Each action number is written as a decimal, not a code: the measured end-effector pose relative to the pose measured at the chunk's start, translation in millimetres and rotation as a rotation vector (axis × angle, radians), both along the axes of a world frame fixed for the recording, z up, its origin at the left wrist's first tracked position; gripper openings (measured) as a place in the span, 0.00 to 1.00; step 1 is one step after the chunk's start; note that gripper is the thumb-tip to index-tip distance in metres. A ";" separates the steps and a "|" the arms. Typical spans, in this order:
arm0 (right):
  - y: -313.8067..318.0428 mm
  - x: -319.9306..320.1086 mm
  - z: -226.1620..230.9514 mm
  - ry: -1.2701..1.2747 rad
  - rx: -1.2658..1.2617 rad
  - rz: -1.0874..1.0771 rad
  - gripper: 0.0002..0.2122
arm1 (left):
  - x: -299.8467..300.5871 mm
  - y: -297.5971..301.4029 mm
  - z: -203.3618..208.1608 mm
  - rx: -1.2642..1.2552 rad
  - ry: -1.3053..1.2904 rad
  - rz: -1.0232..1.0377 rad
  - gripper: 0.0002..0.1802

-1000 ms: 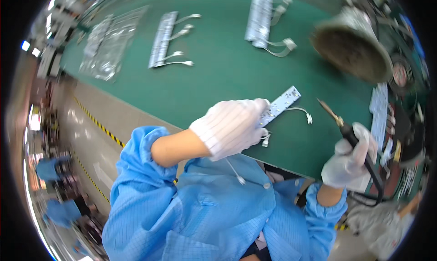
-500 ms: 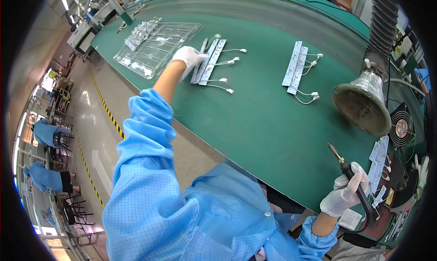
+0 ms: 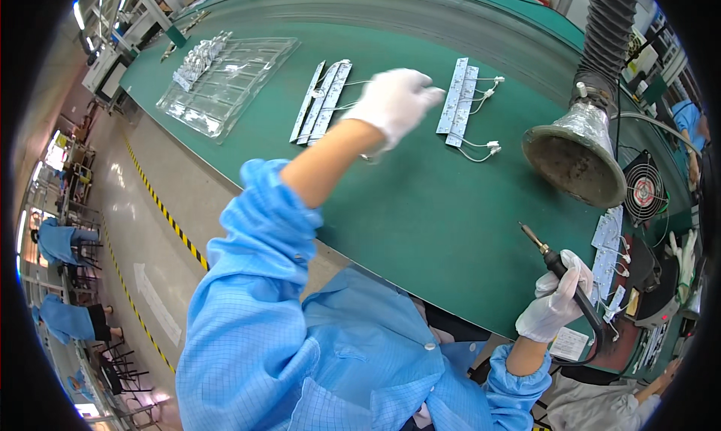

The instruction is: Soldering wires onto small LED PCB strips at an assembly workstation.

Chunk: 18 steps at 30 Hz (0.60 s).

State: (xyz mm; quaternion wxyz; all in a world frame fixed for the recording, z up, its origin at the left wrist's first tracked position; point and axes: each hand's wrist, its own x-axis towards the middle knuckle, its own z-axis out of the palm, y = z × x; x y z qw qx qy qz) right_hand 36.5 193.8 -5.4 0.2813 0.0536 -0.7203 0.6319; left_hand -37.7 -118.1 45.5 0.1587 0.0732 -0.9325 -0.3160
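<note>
My left hand (image 3: 396, 106), in a white glove, hovers over the green bench between two groups of LED strip boards. Its fingers are partly bent and a little apart, and nothing shows in them. Left of it lies a group of LED strip boards (image 3: 330, 100) with white wires, partly behind the hand. To its right lies another pair of LED strip boards (image 3: 457, 104), whose wires end in white connectors. Low on the right, my gloved right hand (image 3: 554, 302) grips a soldering iron (image 3: 555, 263), its tip pointing up and left above the bench.
Clear plastic trays (image 3: 240, 82) with a heap of white-wired connectors (image 3: 201, 58) lie at the far left. A fume extraction hood (image 3: 574, 161) hangs at the right, beside a small fan (image 3: 646, 190). More LED boards (image 3: 607, 254) lie near my right hand.
My left hand has left the left group of boards and moved right. One strip there now lies slightly apart. The view has shifted a little; my right hand still holds the soldering iron.
</note>
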 end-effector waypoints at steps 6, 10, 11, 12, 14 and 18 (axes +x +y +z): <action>6.2 3.7 5.5 -0.017 0.015 -0.007 0.09 | -67.2 37.5 -20.6 -0.171 -0.427 0.091 0.27; 7.5 2.3 1.4 -0.052 -0.054 0.048 0.09 | -84.5 12.0 -40.6 0.154 -0.426 0.167 0.19; 14.4 0.7 -7.4 0.043 0.124 0.054 0.09 | -84.9 5.3 -46.3 0.148 -0.422 0.167 0.19; 21.9 -0.8 -14.4 0.131 0.304 0.046 0.16 | -83.7 7.0 -43.5 0.562 -0.302 0.098 0.18; 30.9 -3.7 -19.9 0.176 0.427 0.028 0.20 | -75.0 5.7 -39.9 1.204 -0.077 -0.049 0.16; 36.7 -6.5 -25.6 0.257 0.568 -0.007 0.27 | -49.5 8.2 -20.3 1.611 0.141 -0.278 0.13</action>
